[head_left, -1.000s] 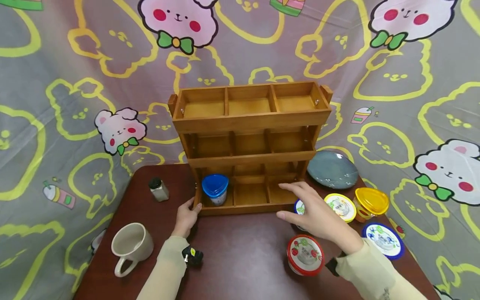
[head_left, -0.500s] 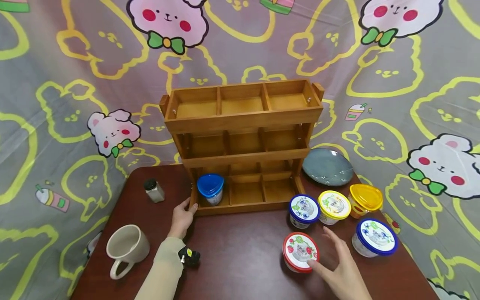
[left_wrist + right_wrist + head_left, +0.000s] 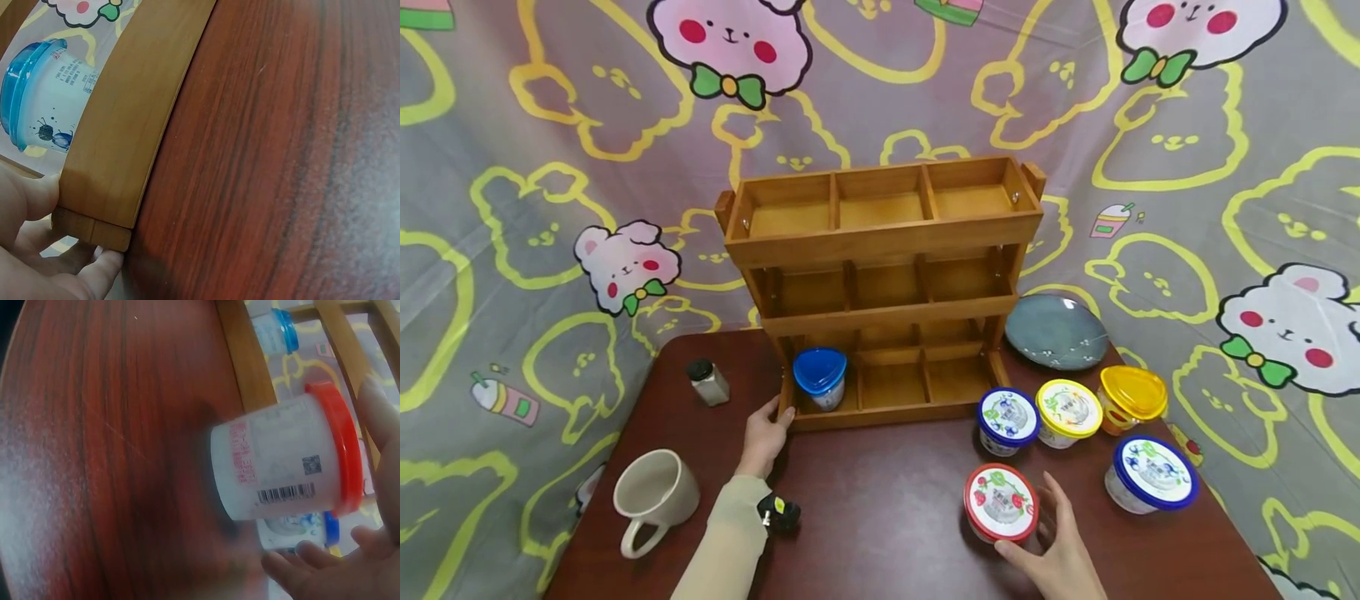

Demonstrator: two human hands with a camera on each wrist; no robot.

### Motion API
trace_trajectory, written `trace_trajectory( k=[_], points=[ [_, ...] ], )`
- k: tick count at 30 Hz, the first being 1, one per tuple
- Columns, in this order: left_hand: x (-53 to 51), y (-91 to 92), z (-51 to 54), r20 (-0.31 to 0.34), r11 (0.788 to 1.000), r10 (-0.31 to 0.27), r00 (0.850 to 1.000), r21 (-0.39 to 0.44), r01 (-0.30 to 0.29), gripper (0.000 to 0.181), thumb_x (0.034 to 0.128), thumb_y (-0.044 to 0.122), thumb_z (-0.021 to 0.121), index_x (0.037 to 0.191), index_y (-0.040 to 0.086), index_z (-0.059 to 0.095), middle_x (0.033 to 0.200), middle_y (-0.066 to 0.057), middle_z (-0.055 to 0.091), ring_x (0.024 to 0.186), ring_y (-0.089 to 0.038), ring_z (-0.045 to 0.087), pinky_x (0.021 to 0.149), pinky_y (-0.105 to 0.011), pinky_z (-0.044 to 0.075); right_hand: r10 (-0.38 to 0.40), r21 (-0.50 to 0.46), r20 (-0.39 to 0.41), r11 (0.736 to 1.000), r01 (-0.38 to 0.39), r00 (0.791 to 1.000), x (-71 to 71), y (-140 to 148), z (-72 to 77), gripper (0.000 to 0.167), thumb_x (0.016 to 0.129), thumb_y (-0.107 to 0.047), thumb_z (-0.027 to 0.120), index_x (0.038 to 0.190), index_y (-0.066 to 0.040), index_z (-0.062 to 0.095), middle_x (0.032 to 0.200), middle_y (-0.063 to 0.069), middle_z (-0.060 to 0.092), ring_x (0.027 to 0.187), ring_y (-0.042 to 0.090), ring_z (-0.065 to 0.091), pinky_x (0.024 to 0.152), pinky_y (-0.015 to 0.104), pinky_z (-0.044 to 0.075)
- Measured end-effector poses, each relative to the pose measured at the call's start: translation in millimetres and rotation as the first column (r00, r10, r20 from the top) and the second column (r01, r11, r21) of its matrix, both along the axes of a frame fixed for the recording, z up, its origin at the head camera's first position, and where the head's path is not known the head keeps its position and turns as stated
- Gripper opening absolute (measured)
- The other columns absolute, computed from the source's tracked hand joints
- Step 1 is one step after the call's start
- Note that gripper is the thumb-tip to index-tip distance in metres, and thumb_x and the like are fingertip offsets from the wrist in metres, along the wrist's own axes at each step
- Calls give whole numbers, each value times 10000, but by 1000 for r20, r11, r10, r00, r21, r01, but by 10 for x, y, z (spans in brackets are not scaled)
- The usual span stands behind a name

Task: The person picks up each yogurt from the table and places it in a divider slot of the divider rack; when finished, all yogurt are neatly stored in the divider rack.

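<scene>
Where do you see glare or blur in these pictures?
Head view: a small white glint on the dark plate; left wrist view: hazy glare on the tabletop's right side; right wrist view: similar sheen at left, and fine print on the red-lidded tub too soft to read.

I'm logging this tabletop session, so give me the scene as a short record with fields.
Left grip: holds the lower left end of the wooden compartment rack
Right grip: spread beside the red-lidded tub; contact unclear
Inside rack: blue-lidded cup, bottom row, left compartment
Other tubs, right side: nearer blue-lidded tub, farther blue-lidded tub, yellow-lidded tub, amber-lidded container
Dish: grey-blue plate, right of rack
Left side: cream mug, black-capped jar
</scene>
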State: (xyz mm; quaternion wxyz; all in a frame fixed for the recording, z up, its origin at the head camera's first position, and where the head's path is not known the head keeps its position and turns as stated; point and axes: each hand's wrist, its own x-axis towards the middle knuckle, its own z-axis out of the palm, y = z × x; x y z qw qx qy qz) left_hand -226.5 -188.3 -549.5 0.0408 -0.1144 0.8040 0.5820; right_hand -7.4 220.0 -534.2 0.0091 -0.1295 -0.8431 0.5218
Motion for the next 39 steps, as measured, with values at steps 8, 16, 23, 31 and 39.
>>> trace_trajectory(
  k=[8, 16, 23, 31, 39],
  points=[
    [7, 12, 8, 4, 1000, 8, 1000, -4, -8, 560, 1029, 157, 543, 1510, -42, 336, 1505, -262, 378, 1395, -392, 316, 1136, -557, 238, -2, 10, -9, 1000, 2, 1000, -34, -53, -43, 1193, 664, -344, 931, 1538, -105, 156, 1438, 271, 351, 1248, 442, 474, 976, 554, 447],
    [9, 12, -12, -14, 1000, 5, 1000, -17, -5, 532, 1029, 145, 538, 1499, -35, 367, 1480, -251, 422, 1381, -386, 347, 1124, -553, 272, -8, 37, -37, 999, 9, 999, -58, -72, -97, 1166, 655, -330, 938, 1526, -101, 196, 1413, 201, 454, 1183, 286, 516, 874, 175, 463],
    [0, 5, 1, -3, 1000, 10, 1000, -28, -10, 552, 1028, 175, 549, 1506, -25, 361, 1498, -243, 402, 1389, -392, 333, 1122, -561, 269, -13, 17, 91, 1000, 12, 996, -111, -78, -85, 1188, 652, -434, 919, 1516, -89, 181, 1453, 189, 416, 1254, 313, 458, 1054, 437, 382],
    [18, 14, 28, -1, 1000, 14, 1000, -15, -14, 548, 1028, 166, 547, 1509, -19, 359, 1499, -237, 403, 1406, -386, 304, 1132, -551, 255, -20, 22, 155, 1000, 17, 988, -145, -89, -73, 1180, 658, -484, 902, 1507, -66, 198, 1438, 210, 435, 1241, 349, 467, 1036, 583, 364],
    [19, 9, 14, -9, 1000, 7, 1000, -11, -8, 547, 1029, 159, 546, 1506, -28, 357, 1506, -242, 390, 1409, -390, 299, 1132, -550, 254, -12, 50, 121, 999, 6, 993, -168, -82, -70, 1146, 655, -499, 899, 1504, -95, 244, 1396, 175, 503, 1203, 291, 509, 994, 470, 435]
  ],
)
